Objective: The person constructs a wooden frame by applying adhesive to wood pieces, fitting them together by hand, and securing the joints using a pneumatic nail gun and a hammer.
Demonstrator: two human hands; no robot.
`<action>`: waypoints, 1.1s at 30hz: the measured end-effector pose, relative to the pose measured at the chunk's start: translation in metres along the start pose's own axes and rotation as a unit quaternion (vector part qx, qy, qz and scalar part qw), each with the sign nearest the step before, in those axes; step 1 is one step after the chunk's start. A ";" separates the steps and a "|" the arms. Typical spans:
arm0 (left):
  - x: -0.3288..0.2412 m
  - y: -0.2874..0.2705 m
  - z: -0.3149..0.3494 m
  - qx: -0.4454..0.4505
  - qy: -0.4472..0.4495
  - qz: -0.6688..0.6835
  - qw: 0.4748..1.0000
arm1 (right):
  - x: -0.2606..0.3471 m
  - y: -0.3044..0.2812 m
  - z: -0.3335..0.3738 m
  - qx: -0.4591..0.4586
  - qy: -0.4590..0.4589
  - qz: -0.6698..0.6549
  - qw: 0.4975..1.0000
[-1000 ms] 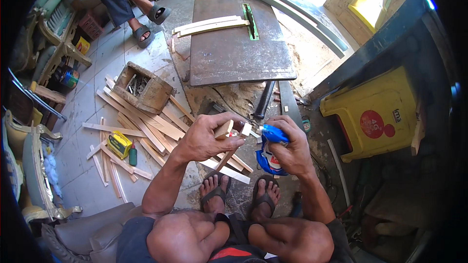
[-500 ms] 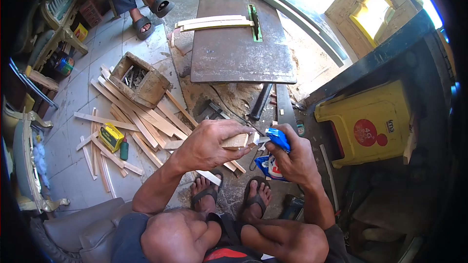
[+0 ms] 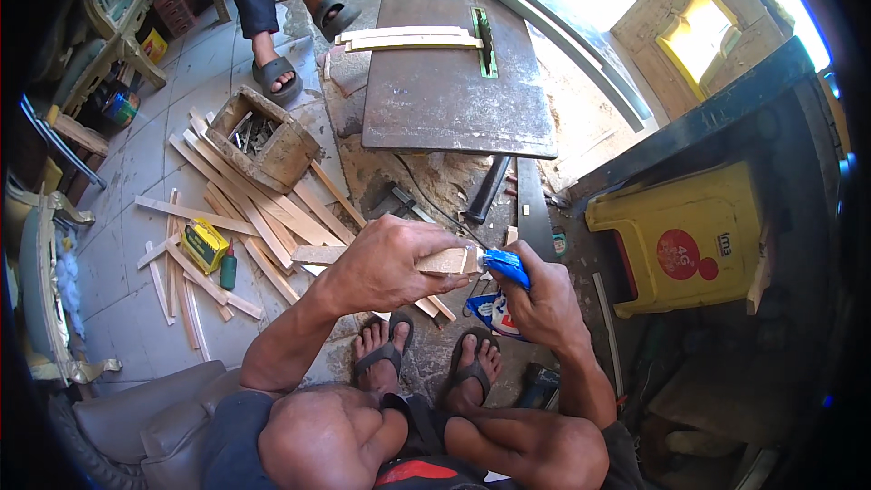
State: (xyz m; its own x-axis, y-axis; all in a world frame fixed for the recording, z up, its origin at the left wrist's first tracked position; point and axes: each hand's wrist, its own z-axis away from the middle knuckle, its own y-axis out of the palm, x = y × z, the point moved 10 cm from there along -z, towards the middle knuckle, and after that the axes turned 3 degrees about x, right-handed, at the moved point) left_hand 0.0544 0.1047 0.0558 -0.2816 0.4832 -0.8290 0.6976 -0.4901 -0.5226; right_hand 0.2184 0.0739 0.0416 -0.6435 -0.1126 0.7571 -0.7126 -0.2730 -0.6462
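Observation:
My left hand is closed round a pale wooden strip, held level above the floor. Its far-left end shows past my wrist. In my right hand is a blue, crumpled-looking plastic packet, gripped between thumb and fingers. The packet's whitish tip meets the right end of the strip, or sits right beside it; which, I cannot tell. Below my right hand a blue and white plastic bag lies on the floor, partly covered by the hand.
Ahead stands a saw table with a blade slot and thin strips. Loose wooden strips, a wooden box of metal bits, a yellow box and a green bottle lie left. A yellow stool is right. Another person's foot is far left.
My right hand has turned the blue packet so its tip points left at the strip's end. The strip shifted slightly in my left hand. The other person's feet moved nearer and rightward.

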 end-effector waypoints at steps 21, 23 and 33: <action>-0.013 -0.001 0.000 -0.001 0.031 -0.048 0.998 | 0.006 -0.004 0.000 0.079 0.048 -0.057 0.994; -0.017 -0.001 -0.001 0.002 0.033 -0.063 0.997 | 0.014 -0.010 -0.002 0.081 0.034 -0.015 0.996; -0.028 0.002 -0.001 -0.022 0.041 -0.167 0.985 | 0.026 -0.019 -0.014 0.098 0.017 0.129 0.987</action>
State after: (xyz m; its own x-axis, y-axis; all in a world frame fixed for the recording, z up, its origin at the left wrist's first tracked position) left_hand 0.0642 0.0912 0.0779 -0.4473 0.6708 -0.5916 0.6031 -0.2622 -0.7533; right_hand 0.2118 0.0892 0.0721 -0.8081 -0.1708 0.5637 -0.4582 -0.4190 -0.7839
